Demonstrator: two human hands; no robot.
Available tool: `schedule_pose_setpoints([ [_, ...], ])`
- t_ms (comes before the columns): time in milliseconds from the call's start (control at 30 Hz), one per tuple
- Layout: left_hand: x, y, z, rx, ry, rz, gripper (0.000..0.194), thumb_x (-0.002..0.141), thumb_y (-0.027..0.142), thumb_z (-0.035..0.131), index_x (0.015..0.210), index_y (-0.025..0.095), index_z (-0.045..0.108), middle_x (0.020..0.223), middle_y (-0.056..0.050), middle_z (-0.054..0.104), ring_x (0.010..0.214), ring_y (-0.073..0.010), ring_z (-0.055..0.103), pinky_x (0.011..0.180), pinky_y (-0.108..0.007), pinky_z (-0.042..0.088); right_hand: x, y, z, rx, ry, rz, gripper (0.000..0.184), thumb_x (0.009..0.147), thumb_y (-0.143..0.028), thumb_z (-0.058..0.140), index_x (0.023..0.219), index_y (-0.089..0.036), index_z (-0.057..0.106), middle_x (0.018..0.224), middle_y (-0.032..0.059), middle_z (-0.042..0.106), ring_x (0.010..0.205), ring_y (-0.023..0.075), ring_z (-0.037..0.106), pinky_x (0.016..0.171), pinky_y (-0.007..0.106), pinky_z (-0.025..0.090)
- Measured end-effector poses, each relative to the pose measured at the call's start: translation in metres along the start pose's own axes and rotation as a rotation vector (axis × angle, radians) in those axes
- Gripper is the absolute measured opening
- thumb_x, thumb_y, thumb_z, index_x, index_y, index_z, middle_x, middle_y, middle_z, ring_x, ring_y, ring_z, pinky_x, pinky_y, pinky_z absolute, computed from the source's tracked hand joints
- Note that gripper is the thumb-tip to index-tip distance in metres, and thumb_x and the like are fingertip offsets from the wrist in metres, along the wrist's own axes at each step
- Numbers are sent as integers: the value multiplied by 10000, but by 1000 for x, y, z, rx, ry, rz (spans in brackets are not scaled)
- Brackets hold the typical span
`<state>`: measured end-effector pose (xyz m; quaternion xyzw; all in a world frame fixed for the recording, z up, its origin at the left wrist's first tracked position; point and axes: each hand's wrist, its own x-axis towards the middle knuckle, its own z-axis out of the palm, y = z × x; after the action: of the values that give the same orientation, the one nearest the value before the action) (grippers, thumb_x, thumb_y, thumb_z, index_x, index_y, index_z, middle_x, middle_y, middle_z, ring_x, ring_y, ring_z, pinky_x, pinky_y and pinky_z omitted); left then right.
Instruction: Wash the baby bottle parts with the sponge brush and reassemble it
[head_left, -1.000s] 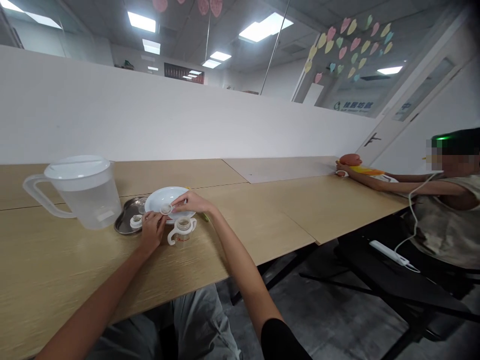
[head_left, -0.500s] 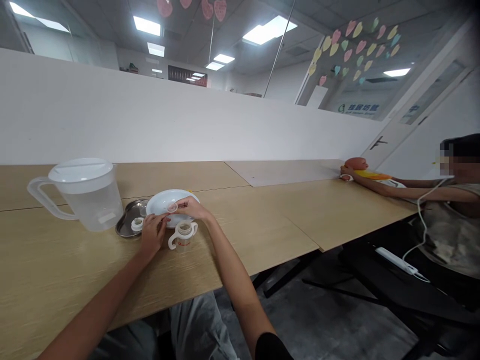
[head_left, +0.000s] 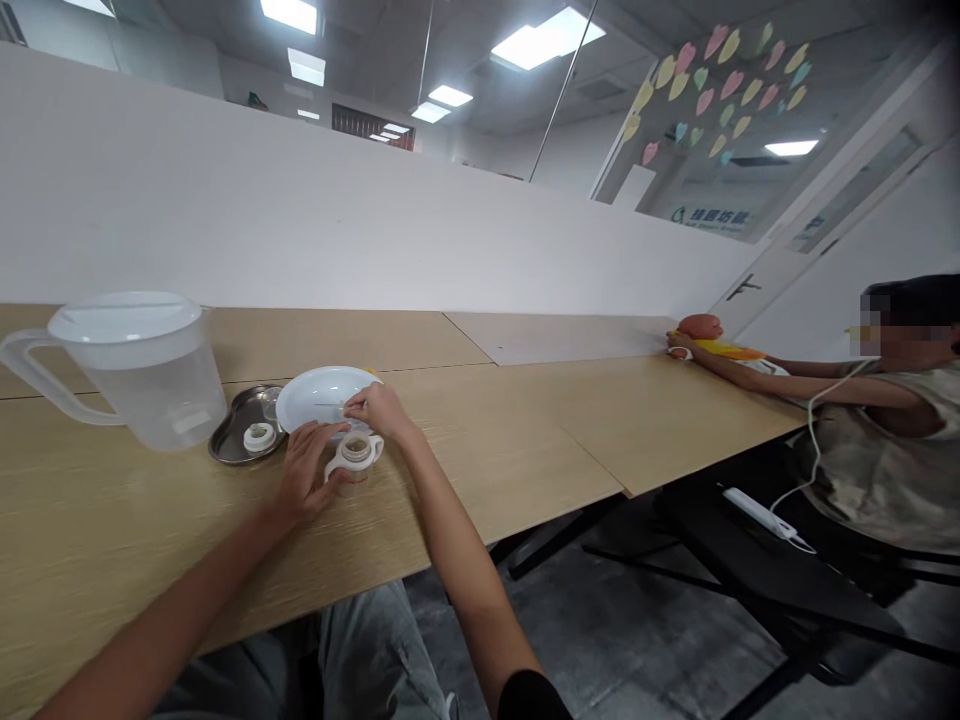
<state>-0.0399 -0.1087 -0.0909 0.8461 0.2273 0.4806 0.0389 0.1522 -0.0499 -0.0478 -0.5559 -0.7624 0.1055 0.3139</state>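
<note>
A small clear baby bottle (head_left: 355,458) with white side handles stands uncapped on the table. My left hand (head_left: 307,468) is around its left side, thumb at the near handle and fingers stretched behind. Over the white bowl (head_left: 300,390), my right hand (head_left: 379,410) has its fingers pinched together. A small pale thing seems to be at those fingertips, too small to make out. Left of the bowl, a metal kidney tray (head_left: 225,445) holds a white ring-shaped bottle collar (head_left: 259,437) and a clear dome-like piece (head_left: 271,403).
A large lidded plastic jug (head_left: 161,385) stands left of the tray. At the table's far right, another person (head_left: 885,430) holds a baby doll (head_left: 701,327). A white power strip (head_left: 761,512) with a cable lies on a black seat (head_left: 750,560). A white wall runs behind the table.
My left hand has moved from the bowl's near edge to the bottle. My right hand remains at the bowl; the clear round piece seen at its fingers no longer shows plainly. The view has shifted slightly.
</note>
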Motion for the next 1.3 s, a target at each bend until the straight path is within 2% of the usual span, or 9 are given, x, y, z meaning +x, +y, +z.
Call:
schedule_pose_setpoints([
  [133, -1, -4, 6, 56, -38, -30, 549, 905, 560, 501, 1294, 173, 534, 1205, -119, 677, 1139, -280, 586, 1088, -455, 344, -2, -6, -3, -269, -56, 17, 111, 800, -267, 745, 884, -241, 812, 792, 48, 756, 915, 216, 617, 845, 306, 388],
  [333, -6, -7, 16, 62, -31, -26, 563, 877, 550, 581, 1298, 177, 545, 1199, -108, 682, 1110, -264, 597, 1061, -430, 352, -3, -18, -8, -447, -187, 83, 188, 882, -333, 652, 993, -269, 790, 970, 65, 766, 1058, 227, 602, 949, 342, 357],
  [433, -6, -7, 17, 60, -52, -40, 524, 884, 535, 583, 1268, 179, 565, 1173, -101, 690, 1098, -260, 599, 1050, -426, 343, -1, -20, -7, -468, -222, 114, 184, 870, -315, 659, 988, -262, 790, 1026, 79, 761, 1090, 239, 597, 972, 356, 349],
  [600, -5, -6, 15, 53, -62, -71, 486, 884, 520, 584, 1232, 182, 591, 1143, -94, 695, 1075, -258, 596, 1025, -420, 351, 3, -23, -5, -429, -291, 131, 155, 838, -291, 686, 941, -256, 797, 998, 81, 766, 1088, 251, 611, 995, 375, 353],
  [733, -6, -5, 15, 47, -69, -87, 482, 878, 512, 590, 1232, 185, 595, 1154, -96, 690, 1081, -259, 590, 1018, -418, 356, 4, -25, -5, -427, -292, 132, 127, 819, -265, 701, 892, -249, 803, 1016, 91, 762, 1095, 263, 614, 1002, 378, 357],
  [867, -6, -5, 16, 40, -71, -90, 461, 875, 493, 598, 1223, 189, 599, 1152, -91, 687, 1080, -257, 586, 1000, -409, 364, 4, -24, -4, -388, -307, 115, 156, 833, -284, 699, 949, -251, 798, 1025, 96, 764, 1064, 255, 624, 1013, 390, 334],
  [1000, -6, -5, 15, 39, -92, -114, 459, 872, 491, 600, 1227, 200, 596, 1145, -85, 689, 1088, -258, 584, 996, -408, 362, 4, -22, -1, -325, -265, 93, 177, 831, -342, 717, 972, -267, 792, 984, 64, 775, 1007, 224, 632, 994, 381, 306],
  [1200, -6, -5, 15, 31, -111, -141, 465, 869, 484, 598, 1239, 203, 597, 1143, -88, 684, 1083, -260, 581, 983, -408, 369, 3, -22, 2, -203, -132, 96, 169, 838, -383, 727, 932, -260, 794, 872, 7, 771, 865, 156, 620, 884, 317, 286],
  [1300, -6, -6, 15, 33, -116, -147, 477, 862, 482, 608, 1248, 201, 595, 1144, -89, 681, 1085, -262, 578, 986, -407, 372, 2, -23, 0, -186, -50, 85, 161, 852, -377, 720, 949, -268, 788, 887, 8, 769, 874, 155, 610, 846, 307, 275],
])
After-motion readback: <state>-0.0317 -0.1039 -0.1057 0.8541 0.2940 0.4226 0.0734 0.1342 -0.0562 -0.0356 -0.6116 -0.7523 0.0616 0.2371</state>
